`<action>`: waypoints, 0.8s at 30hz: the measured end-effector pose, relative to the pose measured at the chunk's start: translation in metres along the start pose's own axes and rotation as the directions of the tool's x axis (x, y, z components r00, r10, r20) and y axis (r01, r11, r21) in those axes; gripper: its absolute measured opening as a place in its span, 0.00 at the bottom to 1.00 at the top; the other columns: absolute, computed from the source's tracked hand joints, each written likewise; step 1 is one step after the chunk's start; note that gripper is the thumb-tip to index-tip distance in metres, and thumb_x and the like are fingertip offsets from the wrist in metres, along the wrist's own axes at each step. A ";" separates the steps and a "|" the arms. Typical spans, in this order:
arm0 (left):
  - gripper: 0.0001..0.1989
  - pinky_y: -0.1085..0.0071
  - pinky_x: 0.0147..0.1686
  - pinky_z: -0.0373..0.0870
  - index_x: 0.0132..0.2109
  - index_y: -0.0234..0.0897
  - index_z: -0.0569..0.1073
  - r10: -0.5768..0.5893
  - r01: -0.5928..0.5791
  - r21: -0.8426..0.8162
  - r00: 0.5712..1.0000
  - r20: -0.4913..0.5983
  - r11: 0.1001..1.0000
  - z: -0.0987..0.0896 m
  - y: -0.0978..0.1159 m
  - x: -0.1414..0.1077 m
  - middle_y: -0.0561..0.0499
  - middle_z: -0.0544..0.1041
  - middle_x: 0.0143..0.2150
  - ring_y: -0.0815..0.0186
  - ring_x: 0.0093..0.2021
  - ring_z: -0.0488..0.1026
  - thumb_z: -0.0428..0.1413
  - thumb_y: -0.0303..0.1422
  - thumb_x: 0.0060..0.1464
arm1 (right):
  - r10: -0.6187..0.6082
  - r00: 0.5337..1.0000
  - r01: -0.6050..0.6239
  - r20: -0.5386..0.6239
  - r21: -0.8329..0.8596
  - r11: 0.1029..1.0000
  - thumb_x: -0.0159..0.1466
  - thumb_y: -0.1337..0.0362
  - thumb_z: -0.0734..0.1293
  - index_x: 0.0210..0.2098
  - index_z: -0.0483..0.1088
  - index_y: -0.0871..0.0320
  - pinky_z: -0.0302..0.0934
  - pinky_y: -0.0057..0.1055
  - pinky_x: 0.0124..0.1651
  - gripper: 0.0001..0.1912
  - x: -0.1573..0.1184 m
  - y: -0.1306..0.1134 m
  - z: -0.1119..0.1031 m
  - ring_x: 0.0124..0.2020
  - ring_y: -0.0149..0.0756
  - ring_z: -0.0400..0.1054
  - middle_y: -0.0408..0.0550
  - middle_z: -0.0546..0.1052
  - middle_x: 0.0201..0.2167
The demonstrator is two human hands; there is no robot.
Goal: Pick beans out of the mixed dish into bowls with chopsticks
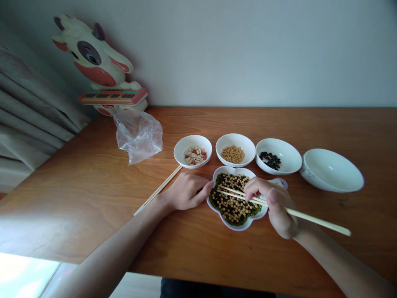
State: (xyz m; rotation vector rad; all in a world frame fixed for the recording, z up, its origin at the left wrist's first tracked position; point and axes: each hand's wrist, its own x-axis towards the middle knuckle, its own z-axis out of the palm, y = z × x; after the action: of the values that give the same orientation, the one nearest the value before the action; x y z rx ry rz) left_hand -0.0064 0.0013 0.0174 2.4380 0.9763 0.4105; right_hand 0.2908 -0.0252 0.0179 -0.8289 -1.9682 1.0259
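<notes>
A brown wood-grained worktop [186, 256] spreads across the room up to a plain pale wall [248, 54], with daylight glazing its left end beside a folded curtain [31, 99]. At the far left, a cow-shaped toy keyboard [96, 68] stands by the wall, a crumpled clear bag [139, 134] just nearer. Four white bowls [333, 167] form a row across the middle, three holding small heaps of seeds or beans. Near them sits a flower-shaped dish [238, 227] of mixed beans [229, 207]. The person's right hand [276, 207] has its grip closed around chopsticks [316, 219], their tips at the beans; the left hand [187, 191] rests at the dish's left rim, though whether its grip pinches it cannot be told. A second pair of sticks [158, 190] lies left of the dish, partly behind the left forearm
</notes>
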 end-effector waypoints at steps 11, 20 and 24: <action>0.23 0.69 0.34 0.60 0.31 0.37 0.65 -0.006 0.006 0.001 1.000 0.003 1.000 0.001 -0.001 -0.001 0.50 0.75 0.30 0.68 0.29 0.66 0.40 0.38 0.77 | -0.027 0.999 0.027 -0.044 0.014 1.000 0.80 0.52 0.51 0.37 0.73 0.54 0.62 0.41 0.43 0.25 0.002 -0.004 0.003 0.37 0.43 0.72 0.48 0.76 0.33; 0.23 0.69 0.34 0.60 0.32 0.37 0.65 -0.002 0.002 0.000 1.000 0.008 1.000 0.000 0.000 0.000 0.50 0.76 0.31 0.68 0.29 0.66 0.40 0.38 0.77 | -0.021 0.999 0.022 -0.043 0.013 1.000 0.79 0.45 0.48 0.36 0.71 0.55 0.60 0.39 0.39 0.31 0.000 0.000 0.004 0.35 0.41 0.70 0.48 0.75 0.33; 0.23 0.69 0.34 0.60 0.32 0.37 0.65 -0.004 0.004 -0.006 1.000 0.004 1.000 0.000 -0.001 0.000 0.50 0.75 0.31 0.68 0.28 0.66 0.40 0.38 0.77 | -0.021 0.999 0.023 -0.050 0.028 0.999 0.79 0.46 0.49 0.36 0.72 0.55 0.60 0.39 0.39 0.30 0.001 -0.002 0.004 0.34 0.41 0.70 0.48 0.75 0.33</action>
State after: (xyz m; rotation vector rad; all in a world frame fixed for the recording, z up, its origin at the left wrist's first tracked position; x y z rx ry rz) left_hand -0.0068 0.0014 0.0166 2.4300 0.9771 0.4063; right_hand 0.2866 -0.0270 0.0187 -0.8080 -1.9131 1.0093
